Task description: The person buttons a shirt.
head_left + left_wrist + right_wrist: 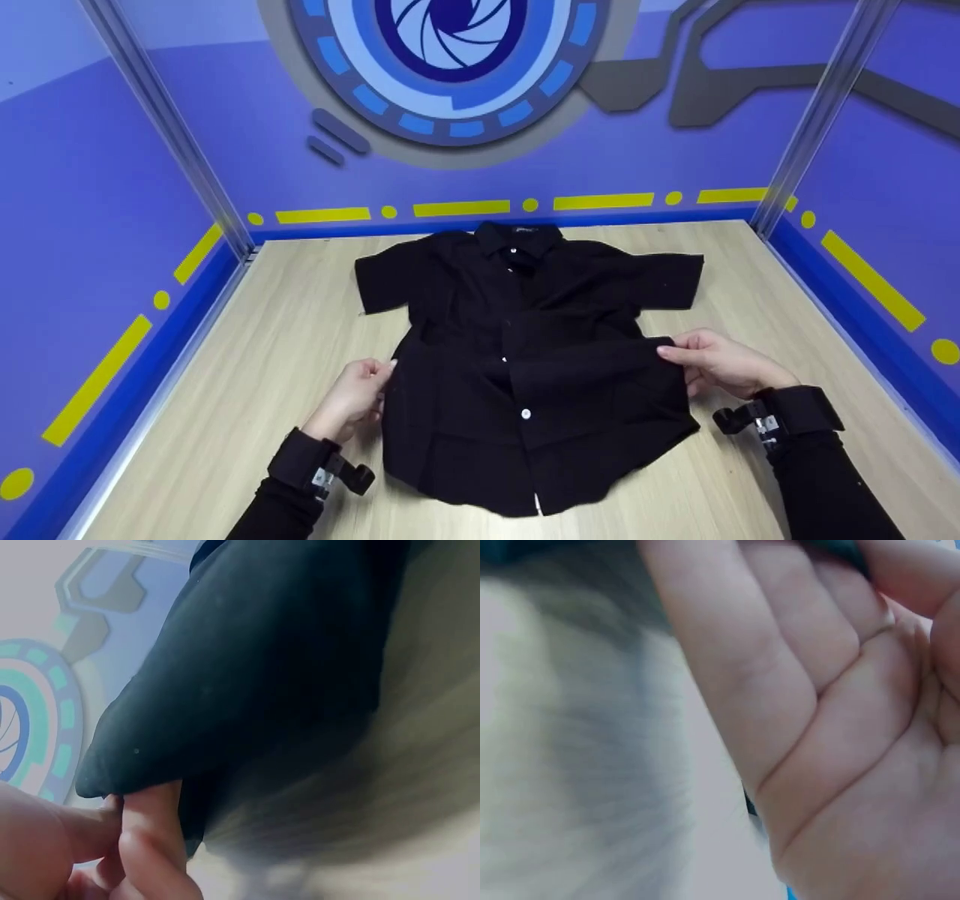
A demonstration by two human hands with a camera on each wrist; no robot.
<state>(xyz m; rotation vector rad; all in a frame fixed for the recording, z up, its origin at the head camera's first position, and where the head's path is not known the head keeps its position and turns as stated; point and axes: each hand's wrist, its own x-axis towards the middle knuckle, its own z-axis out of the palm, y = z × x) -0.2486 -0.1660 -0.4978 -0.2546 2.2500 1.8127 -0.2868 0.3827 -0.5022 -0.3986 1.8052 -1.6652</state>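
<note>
A black short-sleeved button-up shirt (pixel 465 405) lies front up, its collar (pixel 517 237) at the far side and its curved hem toward me. White buttons show down its front. At the shirt's left side edge, my left hand (pixel 351 396) pinches the cloth between thumb and fingers; the left wrist view shows that cloth (pixel 247 667) raised off the table. My right hand (pixel 726 365) grips the opposite side edge, thumb on top and the other fingers partly hidden underneath. In the right wrist view the palm (pixel 840 735) fills much of the picture, with only a strip of dark cloth above.
The shirt lies on a pale wood-grain table (pixel 285 300). Blue printed panels (pixel 480 187) wall it in at the back and both sides, with metal posts (pixel 810 112) at the rear corners. Each wrist carries a strapped-on camera (pixel 356 478).
</note>
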